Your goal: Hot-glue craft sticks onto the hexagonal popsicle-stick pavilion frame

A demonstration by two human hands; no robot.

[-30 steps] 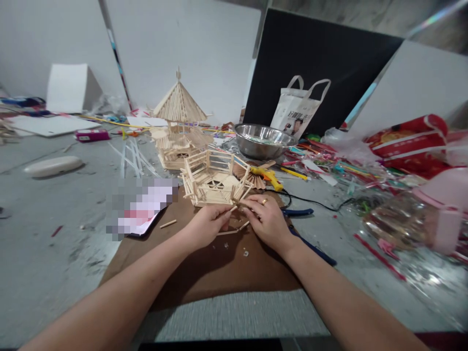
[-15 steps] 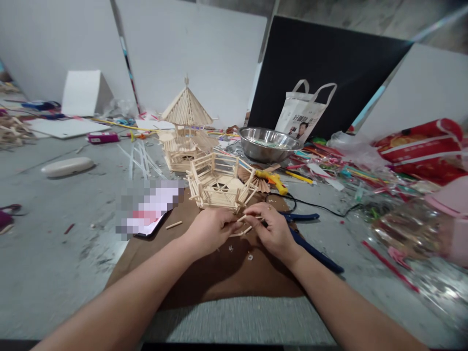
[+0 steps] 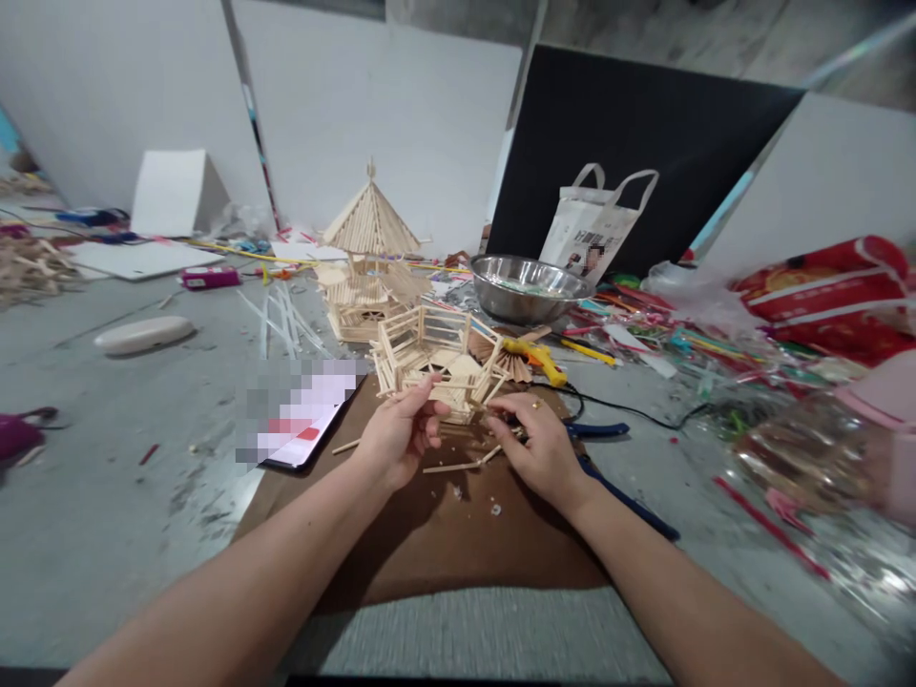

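Observation:
My left hand [image 3: 405,434] is raised over the brown mat [image 3: 458,553], its fingers loosely curled and apart, holding nothing. My right hand [image 3: 538,447] has thumb and fingertips pinched together beside the railing model's front corner. A short thin wooden stick [image 3: 479,408] appears to be in that pinch, mostly hidden by the fingers. Just beyond both hands stands a small railed model [image 3: 465,367] built of wooden sticks. Loose sticks [image 3: 450,468] lie on the mat below my hands, and another short stick [image 3: 346,447] lies left of my left hand.
Blue-handled pliers [image 3: 630,501] lie by my right wrist. A yellow glue gun [image 3: 540,361] with a black cord rests behind. A phone [image 3: 307,420] is at left. Farther back are a roofed stick pavilion [image 3: 370,229], a metal bowl [image 3: 526,296] and a paper bag [image 3: 591,224].
My left hand has moved away from my right hand, leftward and slightly up, and its fingers have opened. The right hand stays near the model. The view has shifted slightly.

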